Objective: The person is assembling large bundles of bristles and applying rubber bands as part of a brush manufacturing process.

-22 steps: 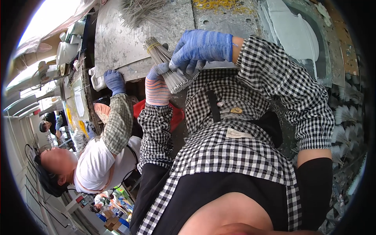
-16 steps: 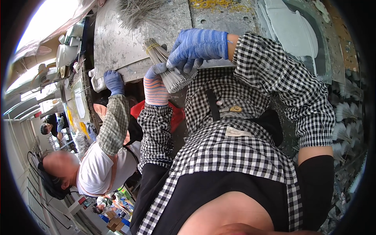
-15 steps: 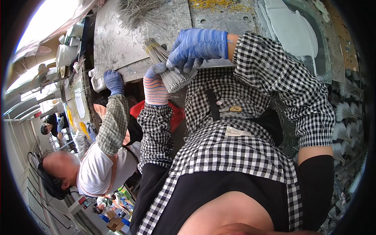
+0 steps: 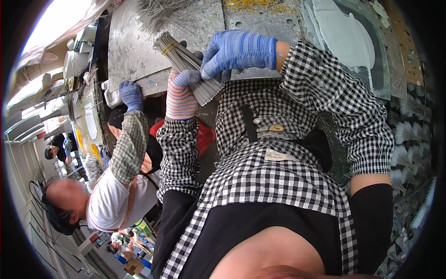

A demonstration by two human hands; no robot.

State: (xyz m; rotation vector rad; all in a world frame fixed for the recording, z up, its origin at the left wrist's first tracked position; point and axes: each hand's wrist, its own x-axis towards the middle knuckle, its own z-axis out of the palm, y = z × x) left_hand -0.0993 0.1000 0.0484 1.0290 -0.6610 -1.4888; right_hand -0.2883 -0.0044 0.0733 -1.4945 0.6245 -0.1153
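A bundle of thin grey wire-like rods [image 4: 179, 55], tied by a yellow band near its upper left end, slants over the table's front edge. My left hand [image 4: 182, 93], in an orange-striped glove with grey-blue fingertips, grips the bundle from below near its lower end. From the right, my right hand [image 4: 239, 52], in a blue knitted glove, closes its thumb and fingers on the bundle's middle and lower part. Some of its fingers are hidden behind the rods. At the lower right, the rod ends fan out slightly.
A loose pile of similar rods [image 4: 165, 14] lies at the table's back. Yellow bands [image 4: 260, 5] are scattered beside it. At right sits a tray of white paste [image 4: 346, 37]. A co-worker's gloved hand [image 4: 131, 95] rests on the table edge at left. Bundles of pale rods [image 4: 404, 158] stand at far right.
The bundle has shifted up and left, its banded end farther from me. My left hand moved slightly up and left with it; my right hand stays on the bundle.
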